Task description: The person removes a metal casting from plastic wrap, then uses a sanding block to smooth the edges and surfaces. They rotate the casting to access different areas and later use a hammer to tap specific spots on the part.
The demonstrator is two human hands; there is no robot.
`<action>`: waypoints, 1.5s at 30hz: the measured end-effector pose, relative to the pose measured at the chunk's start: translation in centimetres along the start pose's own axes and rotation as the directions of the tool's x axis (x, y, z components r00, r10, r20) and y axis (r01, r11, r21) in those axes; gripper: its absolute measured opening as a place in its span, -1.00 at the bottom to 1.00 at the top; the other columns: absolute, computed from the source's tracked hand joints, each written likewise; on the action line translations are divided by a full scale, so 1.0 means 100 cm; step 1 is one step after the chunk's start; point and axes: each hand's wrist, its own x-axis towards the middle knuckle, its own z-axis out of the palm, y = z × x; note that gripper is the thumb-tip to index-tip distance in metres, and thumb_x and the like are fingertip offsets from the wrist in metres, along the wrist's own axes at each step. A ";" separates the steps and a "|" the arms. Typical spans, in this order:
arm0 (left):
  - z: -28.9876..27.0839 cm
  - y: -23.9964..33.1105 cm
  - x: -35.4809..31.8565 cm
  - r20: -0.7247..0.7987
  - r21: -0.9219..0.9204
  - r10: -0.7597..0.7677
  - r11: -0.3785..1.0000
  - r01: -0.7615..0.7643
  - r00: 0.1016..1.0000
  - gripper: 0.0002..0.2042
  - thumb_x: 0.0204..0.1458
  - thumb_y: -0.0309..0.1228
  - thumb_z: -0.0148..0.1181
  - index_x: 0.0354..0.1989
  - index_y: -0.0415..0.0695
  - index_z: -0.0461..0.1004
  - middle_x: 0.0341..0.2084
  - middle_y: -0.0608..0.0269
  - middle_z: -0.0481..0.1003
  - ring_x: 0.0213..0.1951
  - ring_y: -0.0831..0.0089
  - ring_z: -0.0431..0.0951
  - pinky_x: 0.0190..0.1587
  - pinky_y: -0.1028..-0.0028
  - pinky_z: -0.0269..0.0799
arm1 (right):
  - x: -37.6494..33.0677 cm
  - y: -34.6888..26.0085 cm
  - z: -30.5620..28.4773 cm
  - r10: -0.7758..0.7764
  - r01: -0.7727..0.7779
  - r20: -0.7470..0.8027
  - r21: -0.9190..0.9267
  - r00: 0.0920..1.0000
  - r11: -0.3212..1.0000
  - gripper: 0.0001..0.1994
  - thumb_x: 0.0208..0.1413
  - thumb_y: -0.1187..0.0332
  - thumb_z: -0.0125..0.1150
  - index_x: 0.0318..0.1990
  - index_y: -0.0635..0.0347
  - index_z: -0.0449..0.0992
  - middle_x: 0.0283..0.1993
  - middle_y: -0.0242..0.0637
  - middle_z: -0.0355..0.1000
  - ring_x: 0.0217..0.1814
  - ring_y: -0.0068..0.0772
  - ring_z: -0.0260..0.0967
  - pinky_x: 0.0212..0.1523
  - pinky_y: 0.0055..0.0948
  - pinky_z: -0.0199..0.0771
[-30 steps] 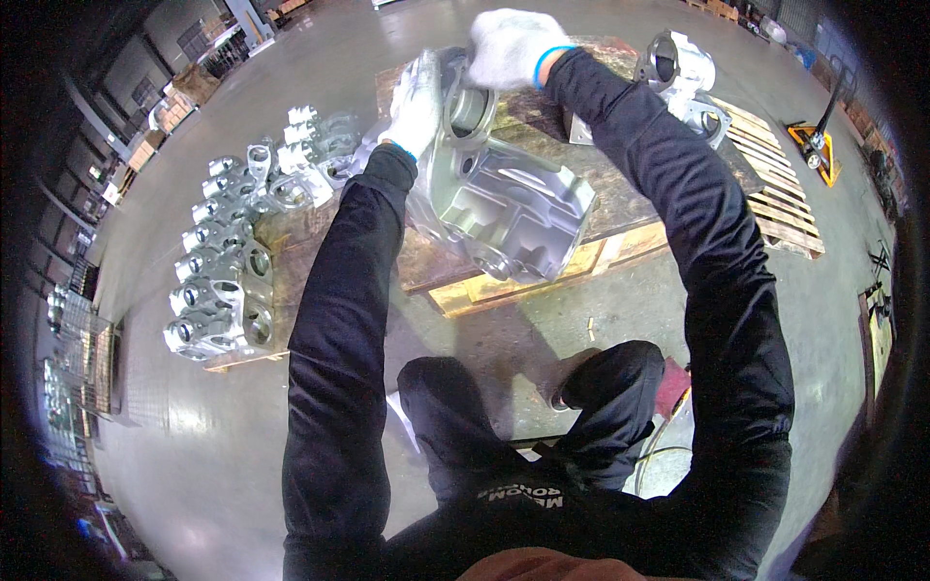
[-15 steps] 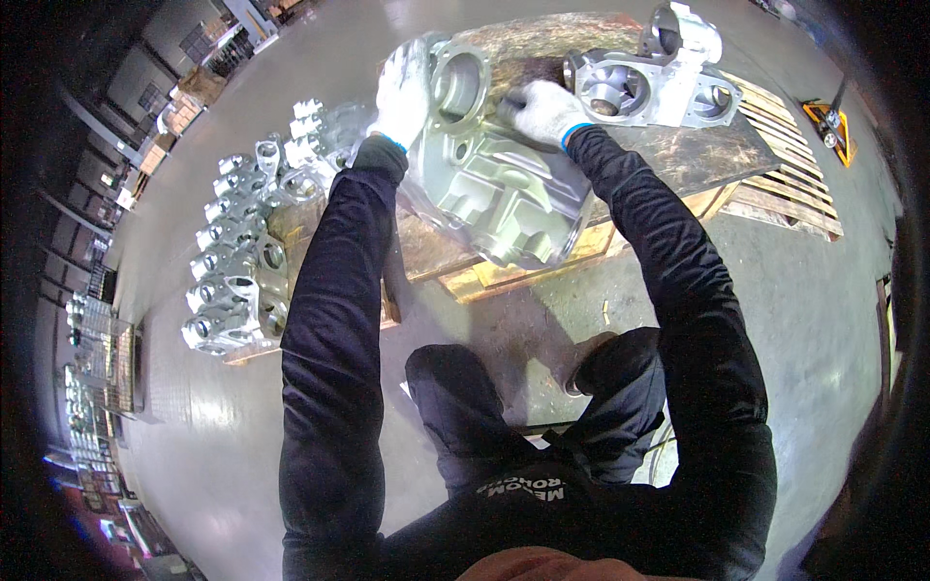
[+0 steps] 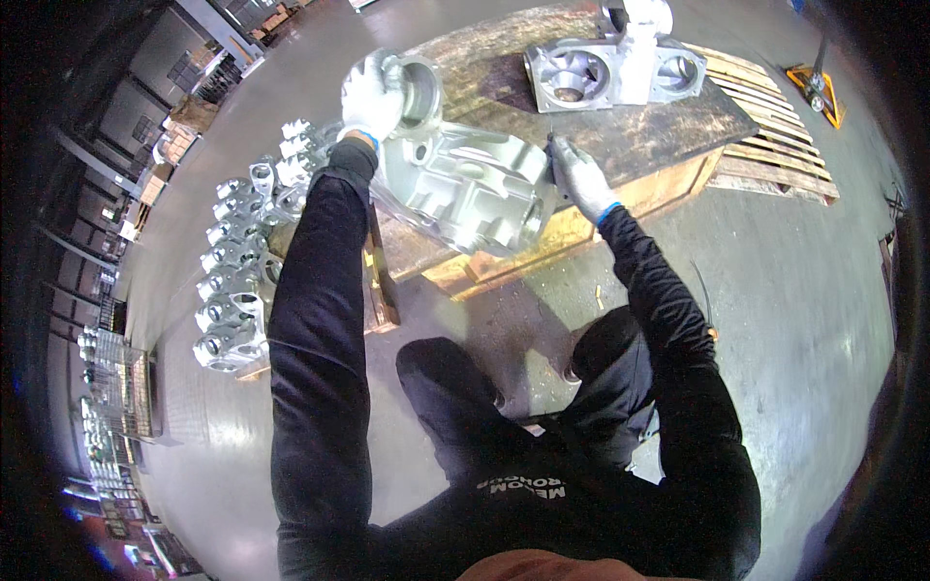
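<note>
A large silver metal casting (image 3: pixel 473 179) with a round ring at its far left end and a ribbed, pocketed body lies tilted at the front edge of the workbench. My left hand (image 3: pixel 373 97), in a white glove, is wrapped round the rim of that ring. Just off the casting's right end is my right hand (image 3: pixel 581 182), also gloved. Its fingers are closed, and a thin dark thing shows at their tips, too small to name. A second silver casting (image 3: pixel 620 73) with round openings rests farther back on the bench.
The dark-topped wooden workbench (image 3: pixel 668 145) stands before me. Several similar castings (image 3: pixel 232 257) are lined up at the left. A slatted wooden pallet (image 3: pixel 775 145) lies beyond the bench's right end, with an orange pallet jack (image 3: pixel 816 97) past it. Wire cages (image 3: pixel 121 382) stand far left.
My right hand has moved from beside the ring toward me and right, to the casting's right end. The left hand stays on the ring. The whole view has shifted slightly.
</note>
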 end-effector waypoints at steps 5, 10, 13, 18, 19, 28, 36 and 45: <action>-0.012 0.007 -0.005 0.090 -0.178 -0.015 0.984 0.031 0.996 -0.59 0.30 -0.06 -0.02 0.21 0.04 0.40 0.10 -0.18 0.42 0.19 -0.19 0.37 0.28 0.00 0.26 | -0.054 -0.018 0.029 0.163 -0.154 -0.037 0.177 0.986 0.972 -0.42 0.40 0.01 0.02 0.28 0.40 0.37 0.05 -0.07 0.56 0.09 -0.32 0.46 0.13 -0.40 0.43; -0.027 0.014 -0.024 0.029 -0.365 -0.111 0.924 0.114 0.993 -0.66 0.26 -0.18 0.16 0.13 -0.04 0.48 0.03 0.01 0.54 0.04 0.00 0.58 0.10 0.21 0.49 | -0.092 -0.052 0.048 0.061 -0.103 0.258 0.152 0.964 0.983 -0.48 0.39 0.13 0.05 0.29 0.39 0.34 0.12 0.03 0.54 0.18 -0.17 0.50 0.20 -0.31 0.48; -0.028 0.016 -0.027 0.076 -0.411 -0.108 0.902 0.130 0.991 -0.67 0.33 -0.30 0.13 0.19 -0.15 0.43 0.07 0.14 0.56 0.12 0.37 0.53 0.22 0.39 0.39 | -0.051 -0.057 0.055 -0.016 0.067 0.285 -0.169 0.958 0.983 -0.59 0.35 0.19 0.11 0.23 0.20 0.43 0.05 0.00 0.58 0.11 -0.08 0.56 0.07 -0.26 0.55; -0.026 0.018 -0.027 0.024 -0.449 -0.111 0.887 0.110 0.994 -0.68 0.29 -0.28 0.18 0.15 -0.12 0.46 0.04 0.11 0.56 0.08 0.29 0.55 0.18 0.36 0.42 | 0.018 -0.052 0.069 -0.311 0.485 0.377 -0.593 0.873 0.643 -0.63 0.24 0.06 0.17 0.08 0.02 0.51 -0.13 -0.01 0.59 -0.09 0.12 0.54 -0.08 -0.01 0.52; -0.025 0.018 -0.027 -0.015 -0.461 -0.104 0.883 0.086 0.994 -0.68 0.26 -0.23 0.20 0.11 -0.08 0.49 0.00 0.10 0.58 0.04 0.19 0.58 0.12 0.33 0.46 | 0.026 -0.052 0.074 -0.317 0.485 0.368 -0.618 0.874 0.619 -0.64 0.23 0.06 0.18 0.07 0.01 0.52 -0.14 -0.02 0.58 -0.10 0.11 0.54 -0.08 -0.01 0.52; -0.019 0.010 -0.030 -0.041 -0.443 -0.036 0.896 0.014 0.999 -0.67 0.29 -0.31 0.21 0.15 -0.19 0.46 0.06 0.14 0.58 0.10 0.41 0.55 0.21 0.42 0.41 | 0.048 -0.044 0.095 -0.303 0.523 0.427 -0.690 0.852 0.500 -0.67 0.18 0.09 0.19 0.04 -0.05 0.56 -0.16 -0.08 0.60 -0.13 0.05 0.57 -0.14 -0.05 0.55; -0.019 0.010 -0.037 0.058 -0.321 -0.299 0.898 0.301 0.953 -0.58 0.17 -0.40 0.08 0.22 -0.22 0.36 0.05 -0.21 0.51 0.14 -0.14 0.47 0.20 0.14 0.39 | 0.011 -0.060 0.073 -0.348 0.593 0.483 -0.696 0.803 0.404 -0.64 0.13 0.15 0.26 0.09 -0.10 0.53 -0.20 -0.13 0.59 -0.19 -0.02 0.58 -0.21 -0.11 0.59; -0.024 0.011 -0.032 0.045 -0.375 -0.140 0.915 0.147 0.989 -0.63 0.25 -0.29 0.15 0.19 -0.14 0.44 0.05 0.01 0.56 0.10 0.21 0.54 0.18 0.31 0.42 | -0.071 -0.068 0.035 -0.442 0.630 0.458 -0.646 0.771 0.431 -0.67 0.07 0.26 0.33 0.03 -0.08 0.58 -0.27 -0.18 0.57 -0.30 -0.04 0.56 -0.29 -0.13 0.55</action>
